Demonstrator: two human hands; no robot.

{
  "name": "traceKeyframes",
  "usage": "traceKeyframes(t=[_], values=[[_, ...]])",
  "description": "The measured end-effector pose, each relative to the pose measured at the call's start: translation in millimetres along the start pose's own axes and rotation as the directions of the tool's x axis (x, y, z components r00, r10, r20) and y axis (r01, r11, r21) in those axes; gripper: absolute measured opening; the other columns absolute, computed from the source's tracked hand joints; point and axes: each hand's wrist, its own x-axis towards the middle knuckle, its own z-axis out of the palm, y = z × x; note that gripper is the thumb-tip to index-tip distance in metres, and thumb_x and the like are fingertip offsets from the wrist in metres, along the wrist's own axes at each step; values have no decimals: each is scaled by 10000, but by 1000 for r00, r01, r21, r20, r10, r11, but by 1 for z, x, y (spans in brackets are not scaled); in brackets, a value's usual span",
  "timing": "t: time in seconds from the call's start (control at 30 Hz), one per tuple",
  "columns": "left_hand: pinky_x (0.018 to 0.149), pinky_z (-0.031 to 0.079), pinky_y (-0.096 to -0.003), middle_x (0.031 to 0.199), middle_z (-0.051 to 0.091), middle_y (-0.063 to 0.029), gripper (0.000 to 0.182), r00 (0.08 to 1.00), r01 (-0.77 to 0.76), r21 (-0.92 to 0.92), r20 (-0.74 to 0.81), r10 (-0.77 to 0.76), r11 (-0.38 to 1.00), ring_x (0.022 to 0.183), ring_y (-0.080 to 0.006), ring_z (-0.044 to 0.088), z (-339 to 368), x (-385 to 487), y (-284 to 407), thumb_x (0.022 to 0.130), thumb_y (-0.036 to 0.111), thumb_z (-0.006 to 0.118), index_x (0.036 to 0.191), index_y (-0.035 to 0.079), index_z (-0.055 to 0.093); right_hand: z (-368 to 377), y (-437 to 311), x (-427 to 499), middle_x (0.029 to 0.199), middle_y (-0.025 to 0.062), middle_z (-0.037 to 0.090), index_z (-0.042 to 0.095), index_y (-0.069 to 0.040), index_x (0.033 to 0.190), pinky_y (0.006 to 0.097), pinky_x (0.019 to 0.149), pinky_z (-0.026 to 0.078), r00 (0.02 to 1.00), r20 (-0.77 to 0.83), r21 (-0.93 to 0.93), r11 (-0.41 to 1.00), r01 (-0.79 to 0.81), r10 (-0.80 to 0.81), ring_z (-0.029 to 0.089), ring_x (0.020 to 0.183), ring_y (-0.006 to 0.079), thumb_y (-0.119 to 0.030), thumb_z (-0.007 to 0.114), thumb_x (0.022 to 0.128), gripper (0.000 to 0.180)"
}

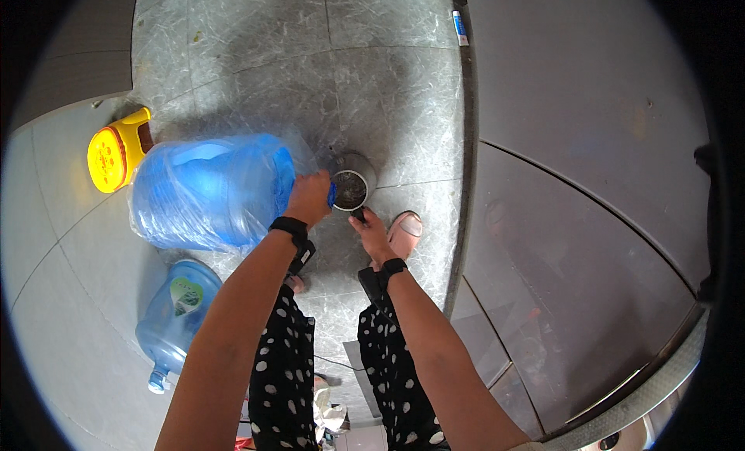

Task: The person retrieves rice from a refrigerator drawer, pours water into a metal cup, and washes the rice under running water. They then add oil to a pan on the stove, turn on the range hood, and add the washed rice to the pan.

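Note:
A large blue water-cooler bottle (215,189) in a clear plastic bag lies tipped on its side, its neck towards the middle of the picture. Around the neck end my left hand (310,198) is closed, with a bit of dark blue mouth showing past the fingers. That mouth is right at the rim of a metal kettle (351,190). The kettle's inside looks rippled and bubbly. My right hand (372,234) grips the kettle's black handle (359,214). Both wrists carry black straps with small devices.
A yellow plastic stool (113,154) stands at the left wall. Below the bagged bottle lies a second blue bottle (174,311). Grey cabinet fronts (570,218) line the right, with a small tube (460,29) at their base. A thin cable (337,363) crosses the floor behind the legs.

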Motion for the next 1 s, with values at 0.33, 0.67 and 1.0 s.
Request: traceKeyframes(t=[0.33, 0.67, 1.0], values=[[865, 486, -442, 980, 671, -158, 632, 1000, -6, -20, -22, 6, 1000, 947, -354, 666, 5, 4, 0, 573, 214, 912, 1066, 11, 573, 3, -6, -5, 1278, 176, 580, 578, 0, 1248, 403, 947, 454, 1000, -21, -56, 998, -12, 11, 575, 1144, 326, -194, 648, 951, 361], [889, 471, -453, 965, 692, -148, 454, 998, -12, -22, -58, 11, 1000, 972, -337, 663, 2, 3, 2, 609, 183, 869, 978, 50, 639, 6, -22, -12, 1369, 195, 555, 401, -28, 1460, 430, 1007, 436, 986, 36, -79, 984, -158, 161, 538, 1249, 345, -174, 606, 982, 540], [872, 471, -452, 962, 697, -151, 408, 998, -25, -21, -64, 23, 999, 958, -339, 659, 6, 4, -1, 602, 168, 849, 961, 71, 680, 14, -29, -11, 1268, 208, 595, 466, 2, 1388, 416, 933, 472, 997, -28, -148, 986, -81, 78, 585, 1151, 325, -157, 638, 963, 485]])
